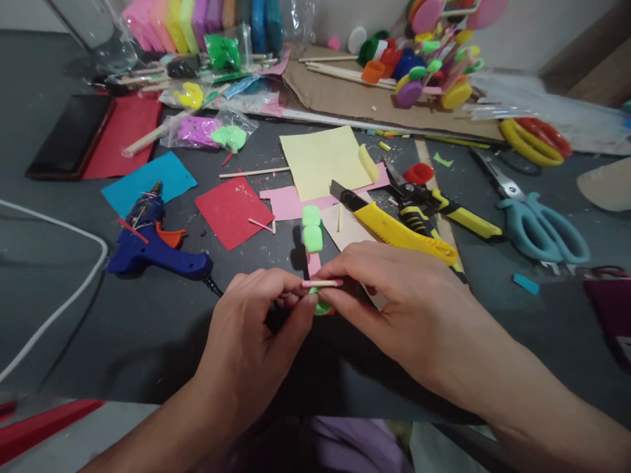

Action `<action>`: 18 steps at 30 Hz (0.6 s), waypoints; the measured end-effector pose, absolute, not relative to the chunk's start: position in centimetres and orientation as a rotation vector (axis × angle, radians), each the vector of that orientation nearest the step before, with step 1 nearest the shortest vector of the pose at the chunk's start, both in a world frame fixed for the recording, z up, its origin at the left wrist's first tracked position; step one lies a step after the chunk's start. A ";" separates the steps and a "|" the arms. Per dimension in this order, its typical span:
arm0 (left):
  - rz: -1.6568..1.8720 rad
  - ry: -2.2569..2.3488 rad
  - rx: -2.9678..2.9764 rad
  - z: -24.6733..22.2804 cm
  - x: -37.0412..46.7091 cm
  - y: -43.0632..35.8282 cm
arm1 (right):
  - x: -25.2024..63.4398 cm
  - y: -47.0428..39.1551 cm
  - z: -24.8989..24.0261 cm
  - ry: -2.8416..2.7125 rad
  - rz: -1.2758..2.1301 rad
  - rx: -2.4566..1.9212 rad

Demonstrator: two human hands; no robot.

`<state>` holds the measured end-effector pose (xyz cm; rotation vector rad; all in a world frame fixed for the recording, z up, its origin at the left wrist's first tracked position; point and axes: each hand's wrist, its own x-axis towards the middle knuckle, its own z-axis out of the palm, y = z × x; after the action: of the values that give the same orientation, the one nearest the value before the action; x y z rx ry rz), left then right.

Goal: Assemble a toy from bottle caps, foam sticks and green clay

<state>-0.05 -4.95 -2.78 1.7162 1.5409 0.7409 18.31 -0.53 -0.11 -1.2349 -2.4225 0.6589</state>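
A short thin stick [323, 283], pale with pink at its ends, is pinched between my two hands near the middle of the view. My left hand [254, 322] is closed on its left end with thumb and fingers. My right hand [399, 299] grips the right end, thumb and forefinger pressed together. Just beyond and partly under the fingertips stands a small craft piece with light green lumps [312, 230] at its top, a pink strip [313, 264] and a green round part [323, 307] low down; the fingers hide some of it.
A blue glue gun [158, 256] lies at the left. Right of centre are a yellow cutter [404, 233] and pliers [463, 213], then blue-handled scissors [542, 230]. Coloured papers [320, 157] lie beyond the hands. A phone [71, 135] rests far left; a cardboard sheet [335, 98] lies at the back.
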 end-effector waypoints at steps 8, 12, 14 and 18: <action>0.712 1.624 1.740 -2.3 0.3 -4.7 | 19.8 -0.5 0.9 -2.463 0.749 -1.491; 0.694 1.652 1.782 -2.2 0.7 -4.5 | 19.6 -0.6 0.8 -2.444 0.851 -1.515; 0.707 1.657 1.800 -2.1 0.8 -4.5 | 19.5 -0.6 0.7 -2.417 0.884 -1.517; 0.706 1.637 1.787 -2.2 1.0 -4.6 | 19.6 -0.5 0.5 -2.335 0.937 -1.570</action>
<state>1.01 -4.57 -2.22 1.7874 1.6373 0.7056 19.56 -0.48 0.50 -1.5702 -2.3346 0.9375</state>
